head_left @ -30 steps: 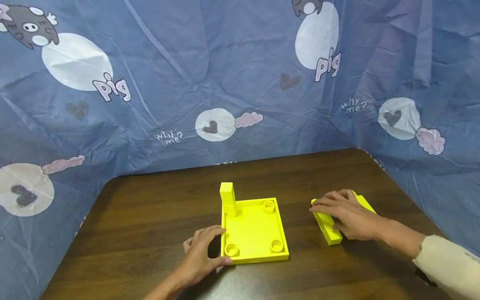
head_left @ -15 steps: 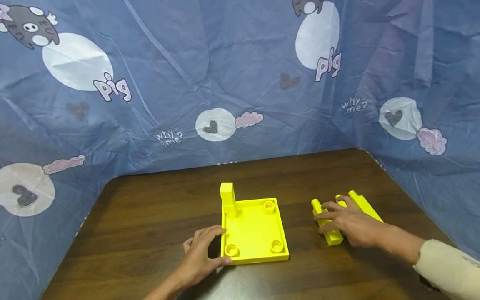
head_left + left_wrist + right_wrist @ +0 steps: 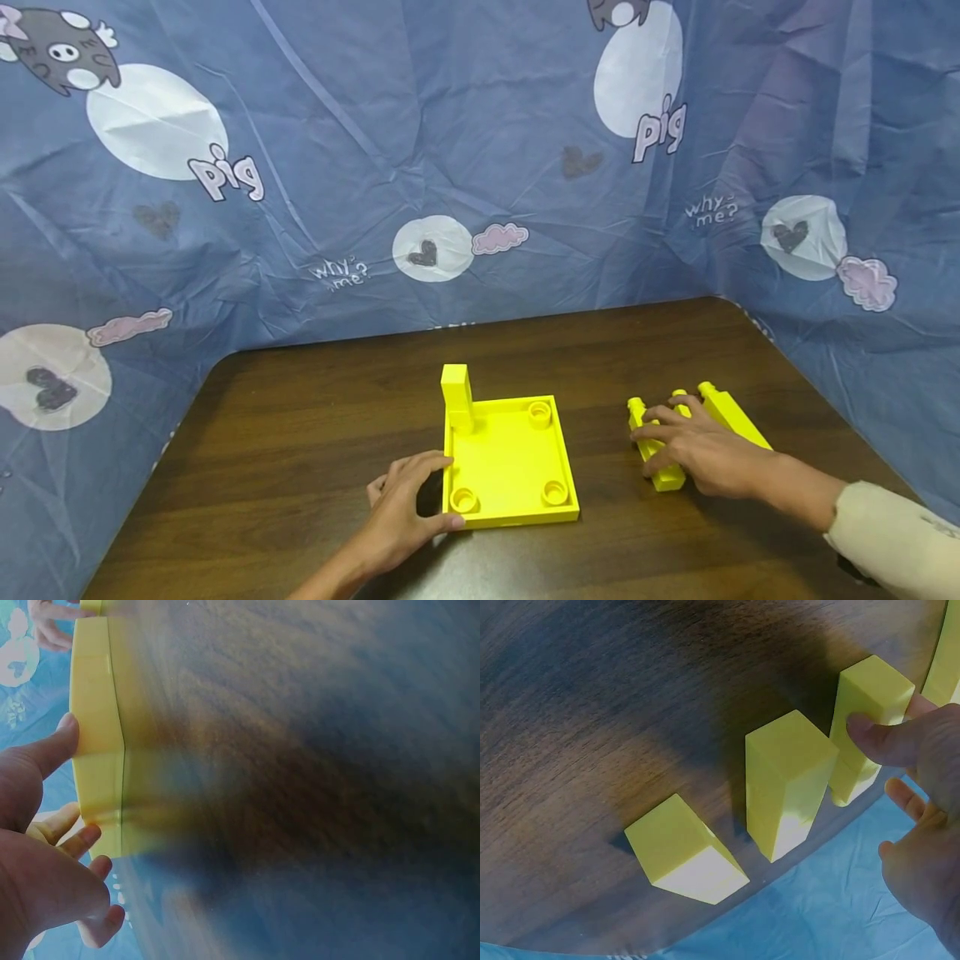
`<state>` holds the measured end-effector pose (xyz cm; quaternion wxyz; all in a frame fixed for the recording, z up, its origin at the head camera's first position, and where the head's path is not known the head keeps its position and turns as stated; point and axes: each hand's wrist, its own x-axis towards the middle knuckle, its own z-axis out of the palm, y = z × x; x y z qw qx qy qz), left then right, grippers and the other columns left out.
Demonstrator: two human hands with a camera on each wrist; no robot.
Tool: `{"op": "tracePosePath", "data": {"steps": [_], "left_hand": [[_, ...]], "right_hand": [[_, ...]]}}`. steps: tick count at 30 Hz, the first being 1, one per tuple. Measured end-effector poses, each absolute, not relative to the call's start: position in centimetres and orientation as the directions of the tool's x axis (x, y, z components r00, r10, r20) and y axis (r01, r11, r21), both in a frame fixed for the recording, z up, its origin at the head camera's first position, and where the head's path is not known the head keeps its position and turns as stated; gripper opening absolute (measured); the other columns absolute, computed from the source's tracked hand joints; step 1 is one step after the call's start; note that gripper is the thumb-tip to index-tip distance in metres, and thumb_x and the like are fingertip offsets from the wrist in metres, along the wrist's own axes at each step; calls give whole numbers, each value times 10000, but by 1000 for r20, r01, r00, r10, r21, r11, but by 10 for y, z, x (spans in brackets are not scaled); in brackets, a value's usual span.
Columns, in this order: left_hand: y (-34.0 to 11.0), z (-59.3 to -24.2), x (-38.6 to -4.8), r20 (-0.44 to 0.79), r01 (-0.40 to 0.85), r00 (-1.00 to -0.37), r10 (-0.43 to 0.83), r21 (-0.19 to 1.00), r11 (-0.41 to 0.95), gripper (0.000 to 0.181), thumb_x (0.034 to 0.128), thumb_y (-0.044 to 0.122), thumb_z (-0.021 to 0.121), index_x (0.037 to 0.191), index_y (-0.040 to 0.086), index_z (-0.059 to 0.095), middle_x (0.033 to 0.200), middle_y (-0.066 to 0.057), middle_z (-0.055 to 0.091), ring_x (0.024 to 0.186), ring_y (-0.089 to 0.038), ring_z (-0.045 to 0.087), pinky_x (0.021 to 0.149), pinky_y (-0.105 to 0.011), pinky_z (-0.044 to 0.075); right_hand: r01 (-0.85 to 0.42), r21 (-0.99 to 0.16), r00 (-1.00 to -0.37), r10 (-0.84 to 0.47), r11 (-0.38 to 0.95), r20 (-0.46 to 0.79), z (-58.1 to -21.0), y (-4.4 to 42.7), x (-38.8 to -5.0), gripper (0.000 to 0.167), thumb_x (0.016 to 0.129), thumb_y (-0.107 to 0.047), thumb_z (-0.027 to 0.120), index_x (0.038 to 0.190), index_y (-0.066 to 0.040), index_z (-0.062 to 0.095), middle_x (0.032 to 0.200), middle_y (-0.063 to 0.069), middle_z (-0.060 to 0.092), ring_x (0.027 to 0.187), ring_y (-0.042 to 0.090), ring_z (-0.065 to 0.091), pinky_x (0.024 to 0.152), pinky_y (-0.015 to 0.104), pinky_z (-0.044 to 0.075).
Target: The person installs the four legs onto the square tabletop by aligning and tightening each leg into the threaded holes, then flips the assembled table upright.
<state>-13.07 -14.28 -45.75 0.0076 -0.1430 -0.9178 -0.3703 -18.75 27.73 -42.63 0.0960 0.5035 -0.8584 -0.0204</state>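
Observation:
A square yellow tray-like base (image 3: pixel 510 458) with raised rims lies on the table, round sockets showing at three corners. A square yellow leg (image 3: pixel 456 392) stands upright at its far left corner. My left hand (image 3: pixel 397 512) holds the base's near left corner, thumb on the front rim and fingers along the left side. To the right, my right hand (image 3: pixel 712 450) grips a lying yellow leg (image 3: pixel 667 477); the right wrist view has the thumb on one side of this leg (image 3: pixel 874 682) and fingers on the other. Its rounded peg end points away.
Two more yellow legs lie right of the gripped one: a middle leg (image 3: pixel 681 407), partly covered by the right hand, and an outer leg (image 3: pixel 738 419). The brown wooden table (image 3: pixel 315 433) ends at a blue printed cloth (image 3: pixel 300 167) behind.
My right hand's fingers have shifted from the leg's far end onto its middle, uncovering the peg ends of the legs. The left hand and base stay put.

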Motion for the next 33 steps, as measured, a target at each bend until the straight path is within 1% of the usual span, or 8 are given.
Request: {"op": "tracePosePath", "data": {"steps": [3, 6, 10, 14, 18, 25, 28, 33], "left_hand": [[-142, -457, -130, 123, 269, -959, 256, 677, 685, 669, 674, 357, 852, 1254, 149, 591, 1346, -39, 548, 1220, -250, 405, 898, -562, 156], [-142, -457, -130, 129, 274, -958, 255, 671, 689, 671, 673, 352, 853, 1255, 147, 591, 1347, -39, 550, 1221, -250, 406, 902, -563, 158], [-142, -457, -130, 135, 278, -957, 255, 667, 691, 668, 676, 350, 853, 1256, 146, 591, 1345, -40, 551, 1223, -251, 404, 904, -560, 157], [-141, -457, -129, 135, 278, -958, 255, 669, 690, 663, 678, 337, 856, 1254, 144, 591, 1343, -43, 553, 1224, -250, 404, 902, -550, 155], [-141, -457, -129, 135, 279, -957, 256, 671, 687, 665, 675, 333, 858, 1254, 141, 593, 1342, -45, 554, 1219, -250, 407, 899, -548, 159], [-142, -457, -131, 121, 268, -960, 253, 666, 697, 671, 674, 366, 847, 1258, 155, 591, 1346, -35, 550, 1213, -240, 412, 898, -545, 168], [-142, -457, -131, 119, 266, -960, 253, 663, 699, 674, 674, 376, 843, 1260, 160, 590, 1347, -32, 550, 1210, -235, 414, 896, -540, 171], [-142, -457, -131, 121, 268, -960, 254, 670, 692, 672, 675, 377, 843, 1259, 157, 591, 1347, -32, 550, 1208, -235, 413, 891, -536, 167]], "right_hand": [[-868, 186, -437, -886, 461, 155, -427, 277, -189, 642, 525, 172, 749, 946, -314, 760, 1153, 34, 651, 1105, 286, 509, 884, 578, 305], [-870, 278, -373, -913, 407, 168, -427, 276, -192, 622, 521, 152, 736, 940, -309, 749, 1115, 27, 654, 1091, 276, 525, 898, 577, 321], [-853, 396, -288, -940, 339, 184, -428, 275, -197, 560, 563, 101, 696, 950, -304, 720, 1066, 8, 658, 1063, 258, 552, 917, 583, 339], [-834, 457, -246, -950, 309, 193, -427, 274, -199, 509, 621, 29, 679, 1008, -301, 701, 1066, 12, 661, 1054, 256, 560, 928, 579, 343], [-827, 466, -247, -948, 314, 201, -425, 273, -199, 517, 622, 7, 699, 1036, -302, 686, 1074, 25, 663, 1054, 259, 559, 938, 570, 343], [-826, 440, -296, -935, 353, 195, -421, 272, -198, 539, 587, -21, 818, 1036, -295, 699, 1073, 14, 661, 1082, 258, 542, 976, 584, 305], [-827, 424, -309, -928, 370, 207, -418, 271, -198, 591, 560, 34, 827, 1039, -288, 702, 1065, 20, 656, 1082, 263, 538, 978, 590, 297], [-827, 389, -329, -911, 405, 249, -410, 268, -200, 682, 503, 132, 774, 1046, -277, 720, 1058, 30, 650, 1067, 277, 539, 974, 594, 282]]}}
